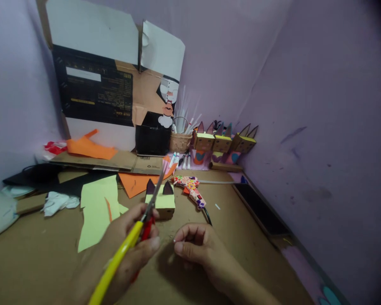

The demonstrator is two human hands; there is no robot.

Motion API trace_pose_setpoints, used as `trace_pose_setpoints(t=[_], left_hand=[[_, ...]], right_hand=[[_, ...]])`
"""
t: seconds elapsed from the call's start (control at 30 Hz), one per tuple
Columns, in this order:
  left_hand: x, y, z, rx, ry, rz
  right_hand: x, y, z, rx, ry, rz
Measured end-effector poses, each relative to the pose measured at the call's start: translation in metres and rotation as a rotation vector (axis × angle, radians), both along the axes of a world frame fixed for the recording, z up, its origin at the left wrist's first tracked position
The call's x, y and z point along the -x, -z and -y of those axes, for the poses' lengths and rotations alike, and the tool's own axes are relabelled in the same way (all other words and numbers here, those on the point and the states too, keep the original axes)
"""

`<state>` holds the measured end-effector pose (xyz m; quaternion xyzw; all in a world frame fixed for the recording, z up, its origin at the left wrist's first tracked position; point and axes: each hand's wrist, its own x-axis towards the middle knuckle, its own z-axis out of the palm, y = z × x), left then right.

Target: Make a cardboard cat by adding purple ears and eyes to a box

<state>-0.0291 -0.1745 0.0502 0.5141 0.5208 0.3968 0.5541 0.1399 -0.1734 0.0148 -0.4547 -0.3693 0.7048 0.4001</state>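
Scissors [147,214] with a red handle and a yellow-handled tool [116,260] are in my left hand [130,241], the blades pointing up and away. Just to the right, my right hand [197,250] has thumb and index finger pinched together; a tiny pale speck shows at the fingertips, too small to name. Beyond my left hand sits a small cardboard box [165,203] with a light yellow top and two dark pointed ears. A flower-patterned glue gun [192,188] lies right of the box, its black cord running toward me.
Yellow paper [97,207], orange paper [136,182] and crumpled white tissue [60,202] lie left. Behind stand a large carton [104,84], a basket [180,142] of sticks and several eared box figures [222,144]. A dark phone-like slab [262,209] lies right, beside the wall.
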Motion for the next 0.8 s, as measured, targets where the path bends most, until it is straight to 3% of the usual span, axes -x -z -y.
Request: trace_pose_setpoints(t=[0.1, 0.33, 0.53, 0.8], left_hand=[[-0.010, 0.004, -0.004, -0.035, 0.021, -0.025], [-0.008, 0.011, 0.000, -0.017, 0.046, -0.021], [-0.008, 0.012, -0.002, 0.076, 0.137, 0.053], [-0.006, 0.024, -0.008, 0.125, 0.201, 0.121]], right_hand=[[0.001, 0.000, 0.001, 0.014, -0.043, 0.023], [0.000, 0.000, 0.002, 0.007, -0.111, 0.025], [0.002, -0.001, 0.003, 0.021, -0.097, -0.033], [0.001, 0.002, 0.002, 0.027, -0.070, -0.040]])
